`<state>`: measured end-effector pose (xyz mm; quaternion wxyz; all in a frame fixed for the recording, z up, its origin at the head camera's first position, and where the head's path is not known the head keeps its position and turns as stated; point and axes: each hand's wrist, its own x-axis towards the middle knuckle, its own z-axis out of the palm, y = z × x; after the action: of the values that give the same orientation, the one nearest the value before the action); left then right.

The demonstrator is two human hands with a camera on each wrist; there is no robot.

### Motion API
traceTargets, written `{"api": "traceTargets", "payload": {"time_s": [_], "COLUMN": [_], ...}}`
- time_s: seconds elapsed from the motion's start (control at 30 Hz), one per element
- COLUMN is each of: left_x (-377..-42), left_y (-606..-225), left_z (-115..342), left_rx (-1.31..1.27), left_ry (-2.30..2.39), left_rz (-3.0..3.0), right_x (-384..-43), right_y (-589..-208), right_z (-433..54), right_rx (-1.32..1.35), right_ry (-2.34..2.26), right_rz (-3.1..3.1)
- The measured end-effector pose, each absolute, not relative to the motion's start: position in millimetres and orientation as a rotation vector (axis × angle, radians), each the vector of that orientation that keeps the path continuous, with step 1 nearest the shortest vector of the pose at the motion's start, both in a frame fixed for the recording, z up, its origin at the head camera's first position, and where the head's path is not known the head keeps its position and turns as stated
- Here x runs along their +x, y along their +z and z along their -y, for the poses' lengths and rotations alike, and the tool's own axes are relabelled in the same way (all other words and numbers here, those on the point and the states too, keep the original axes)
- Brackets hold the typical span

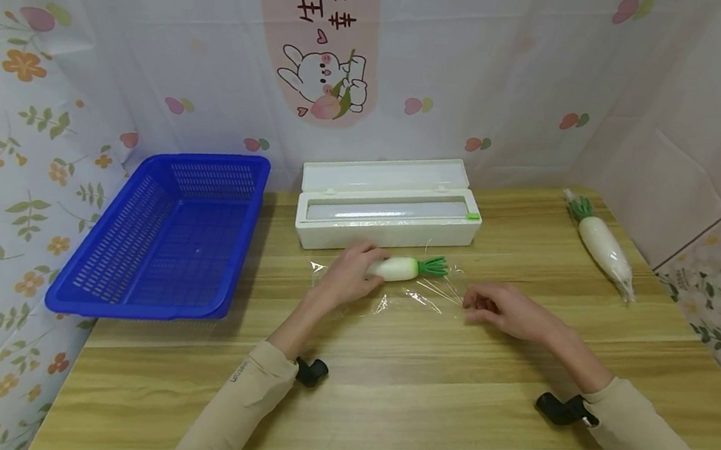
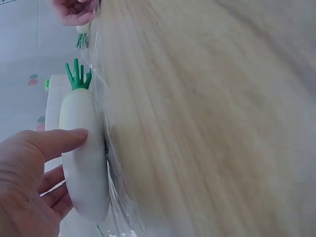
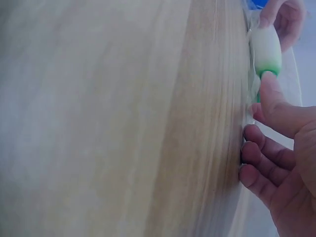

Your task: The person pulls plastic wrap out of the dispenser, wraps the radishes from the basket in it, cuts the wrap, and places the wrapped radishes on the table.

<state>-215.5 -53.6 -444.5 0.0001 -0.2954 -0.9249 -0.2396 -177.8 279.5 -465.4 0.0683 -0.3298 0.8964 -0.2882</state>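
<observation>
A white radish [image 1: 398, 269] with short green stalks lies on a sheet of clear plastic wrap [image 1: 385, 302] on the table. My left hand [image 1: 348, 274] grips the radish at its left end; in the left wrist view the thumb lies over its side and the other fingers behind it. To the right of the stalks, my right hand [image 1: 507, 310] is low at the table with curled fingers. Stretched creases of the wrap run to its fingertips, where it pinches the edge. In the right wrist view the thumb partly covers the stalks.
Behind the radish stands a white wrap dispenser box [image 1: 393, 232], lid raised, a roll inside and a green slider at its right end. A blue basket [image 1: 241, 241] stands on the left. Another radish [image 1: 605, 247], wrapped in plastic, lies at the table's far right.
</observation>
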Motion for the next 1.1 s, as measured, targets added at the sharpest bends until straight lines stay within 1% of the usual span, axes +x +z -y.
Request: {"api": "traceTargets", "payload": {"time_s": [0.47,0.77,1.1], "left_x": [-208.7,-197.8,-180.7], "left_y": [-444.5,-447.4,-447.6], "left_z": [71.0,97.0,128.9], "left_rx": [-0.889,-0.851,-0.788], "left_ry": [-0.782,-0.868,-0.933], "left_rz": [2.881,2.782,2.802], "right_x": [-177.6,-177.4,-177.7], "right_y": [-467.2,-468.2,-466.7], "right_z": [-284.1,-284.8,-284.4], "right_rx": [-1.037,-1.046,-1.061], "right_ry": [-0.875,-0.901,-0.903], "right_rz": [-2.665,-2.689,-2.662]}}
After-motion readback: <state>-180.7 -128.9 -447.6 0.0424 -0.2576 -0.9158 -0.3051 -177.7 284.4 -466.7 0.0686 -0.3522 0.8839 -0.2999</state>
